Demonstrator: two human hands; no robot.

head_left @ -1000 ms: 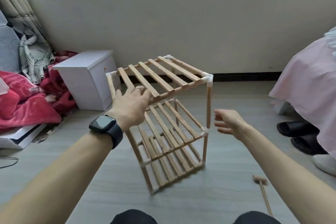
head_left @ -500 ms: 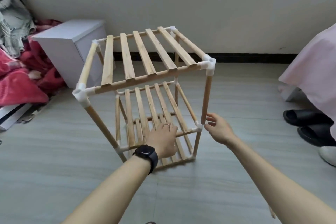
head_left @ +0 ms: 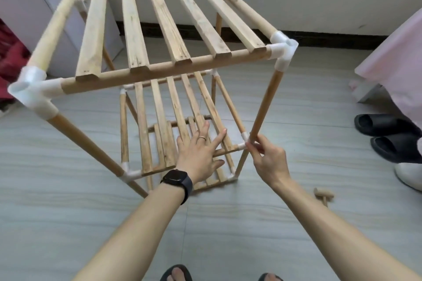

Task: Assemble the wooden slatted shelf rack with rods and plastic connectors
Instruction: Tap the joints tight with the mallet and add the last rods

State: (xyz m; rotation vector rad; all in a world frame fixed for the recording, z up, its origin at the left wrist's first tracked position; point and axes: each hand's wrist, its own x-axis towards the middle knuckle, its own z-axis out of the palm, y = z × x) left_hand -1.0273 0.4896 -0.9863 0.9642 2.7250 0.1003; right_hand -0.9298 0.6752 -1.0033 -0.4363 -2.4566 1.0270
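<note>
- Wooden rack [head_left: 134,29] stands on the floor right in front of both hands: three slatted shelves joined by rods and white plastic corners. The front posts lean, so the frame looks skewed.
- Left hand [head_left: 201,155] lies open, with its fingers spread flat on the slats of the middle shelf [head_left: 159,109]. Pressing hard there could, I judge, rack the leaning frame further or pop a lower joint loose.
- Right hand [head_left: 269,159] pinches the lower end of the front right rod [head_left: 266,102], just beside the small connector [head_left: 243,137] at that shelf's corner. I cannot tell whether the rod end sits inside it.
- If the rod is out, the top shelf rests on three posts. It may sag or twist until the top corner piece [head_left: 283,52] slips off.
- Fingertips this close to the socket risk a nip when the rod seats.
- Far left of the left hand, behind the rack, a white box [head_left: 27,2] and red cloth [head_left: 9,59] leave little room to shift the frame that way.
- Just right of the right forearm a small mallet [head_left: 323,195] lies on the floor, easy to step on.
- Further right are black slippers [head_left: 383,125] and pink fabric [head_left: 402,48].
</note>
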